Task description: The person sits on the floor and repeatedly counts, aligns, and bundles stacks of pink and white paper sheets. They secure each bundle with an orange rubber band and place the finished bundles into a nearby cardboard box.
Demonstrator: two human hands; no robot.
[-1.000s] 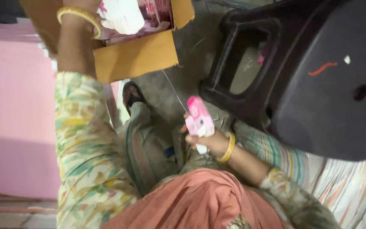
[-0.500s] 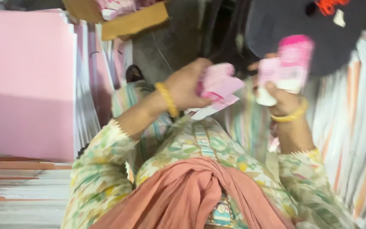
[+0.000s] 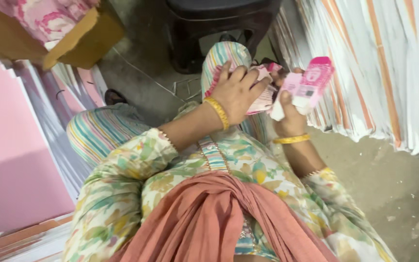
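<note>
Pink printed paper packets [image 3: 311, 82] sit clamped in the right hand [image 3: 289, 114] above the knee; left hand [image 3: 238, 92] fingers curl over another bundle [image 3: 263, 99]. Best to separate pieces singly, grip steady.

1. We see our left hand [image 3: 238, 92] closed over a bundle of pink and white paper packets [image 3: 263, 97], resting on the striped knee [image 3: 226, 56].
2. Our right hand [image 3: 289, 114] holds a pink packet [image 3: 311, 85] upright, just right of the bundle.
3. Far left sits a cardboard box [image 3: 81, 41] with pink printed pieces inside.
4. Pink sheets [image 3: 10, 165] are stacked at the left; striped white sheets [image 3: 384, 73] lean at the right.
5. A dark plastic stool [image 3: 219, 24] stands far on the floor.
</note>
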